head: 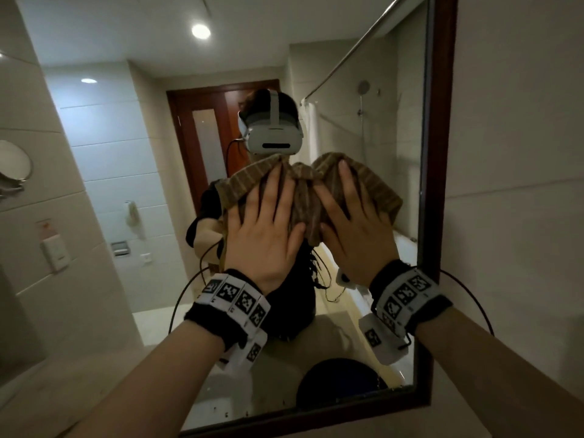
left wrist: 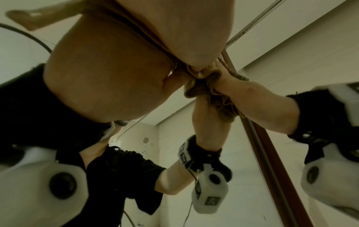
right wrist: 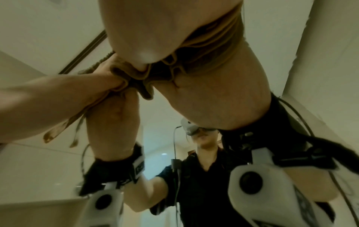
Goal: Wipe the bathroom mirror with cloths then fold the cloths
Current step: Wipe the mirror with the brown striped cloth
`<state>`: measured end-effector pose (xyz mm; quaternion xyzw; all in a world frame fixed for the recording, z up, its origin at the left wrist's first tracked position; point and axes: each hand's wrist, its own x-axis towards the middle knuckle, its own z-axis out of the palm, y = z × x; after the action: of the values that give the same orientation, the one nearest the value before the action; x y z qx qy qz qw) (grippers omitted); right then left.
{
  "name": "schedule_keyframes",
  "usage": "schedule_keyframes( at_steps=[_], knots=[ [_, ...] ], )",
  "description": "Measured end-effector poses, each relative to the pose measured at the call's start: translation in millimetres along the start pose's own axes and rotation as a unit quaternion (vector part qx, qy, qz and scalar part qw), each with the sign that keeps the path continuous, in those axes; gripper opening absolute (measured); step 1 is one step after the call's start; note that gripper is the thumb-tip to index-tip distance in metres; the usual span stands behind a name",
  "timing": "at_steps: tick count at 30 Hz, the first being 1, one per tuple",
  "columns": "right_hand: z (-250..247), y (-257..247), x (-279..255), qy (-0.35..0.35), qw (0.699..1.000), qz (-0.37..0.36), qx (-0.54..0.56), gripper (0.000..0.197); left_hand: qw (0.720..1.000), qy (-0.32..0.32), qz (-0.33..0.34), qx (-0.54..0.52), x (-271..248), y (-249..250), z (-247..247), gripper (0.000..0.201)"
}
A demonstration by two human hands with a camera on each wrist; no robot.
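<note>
The mirror (head: 126,159), in a dark wooden frame (head: 441,153), fills the head view. Brown striped cloth lies against the glass in two bunches that meet in the middle, one (head: 249,180) under my left hand (head: 265,226), the other (head: 376,188) under my right hand (head: 350,226). Both hands press flat with straight, spread fingers, side by side, thumbs almost touching. In the left wrist view the crumpled cloth (left wrist: 207,92) bulges below my palm (left wrist: 108,69). The right wrist view has the same folds of cloth (right wrist: 145,81) between my two palms. I cannot tell whether it is one cloth or two.
A pale tiled wall (head: 512,137) lies right of the frame. A small round mirror (head: 12,162) hangs on the left wall. A dark round shape (head: 341,380) shows at the glass's lower edge. Cables loop from both wristbands.
</note>
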<state>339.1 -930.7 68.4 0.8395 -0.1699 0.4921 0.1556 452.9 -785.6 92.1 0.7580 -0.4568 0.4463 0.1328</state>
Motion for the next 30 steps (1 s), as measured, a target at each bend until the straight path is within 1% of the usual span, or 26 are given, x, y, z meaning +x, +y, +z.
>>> schedule_keyframes(
  at_steps=[3,6,8,12,14,16,19,21,23,25,28,30],
  knots=[
    [10.8,5.7,-21.8,-0.014,1.000,-0.012,0.007,0.061,0.999,-0.017,0.031,-0.004,-19.9,14.8,12.8,0.070],
    [26.0,11.6,-56.6,-0.025,0.999,-0.024,0.003,0.061,0.997,-0.058,0.043,-0.010,-53.2,37.7,36.1,0.069],
    [37.5,15.7,-88.4,-0.032,0.999,-0.013,0.010,0.060,0.995,-0.087,0.051,-0.019,-73.4,53.8,52.9,0.066],
    [50.7,29.7,-149.8,-0.070,0.997,0.022,0.028,0.056,0.988,-0.123,0.077,-0.050,-104.8,80.5,79.1,0.060],
    [50.6,35.5,-164.4,-0.088,0.995,0.037,0.041,0.054,0.985,-0.142,0.074,-0.061,-113.2,89.1,86.7,0.059],
    [50.4,37.6,-168.3,-0.099,0.992,0.044,0.059,0.053,0.983,-0.157,0.067,-0.067,-116.2,92.0,89.5,0.059],
    [47.7,36.0,-161.6,-0.121,0.989,0.052,0.072,0.055,0.981,-0.166,0.070,-0.073,-114.3,92.3,86.3,0.059],
    [44.9,35.6,-149.5,-0.132,0.987,0.068,0.068,0.058,0.982,-0.155,0.080,-0.077,-105.3,91.3,80.2,0.060],
    [38.1,37.3,-125.7,-0.130,0.987,0.083,0.038,0.062,0.985,-0.122,0.092,-0.076,-81.4,93.4,70.1,0.062],
    [25.2,40.2,-89.3,-0.123,0.989,0.081,0.010,0.064,0.991,-0.073,0.093,-0.065,-44.3,97.9,53.8,0.065],
    [-3.2,43.6,-27.7,-0.088,0.994,0.058,-0.032,0.067,0.996,-0.006,0.082,-0.041,10.7,101.9,27.9,0.068],
    [-16.9,46.3,1.0,-0.057,0.995,0.053,-0.055,0.064,0.996,0.016,0.077,-0.038,34.4,100.4,17.7,0.070]
  ],
)
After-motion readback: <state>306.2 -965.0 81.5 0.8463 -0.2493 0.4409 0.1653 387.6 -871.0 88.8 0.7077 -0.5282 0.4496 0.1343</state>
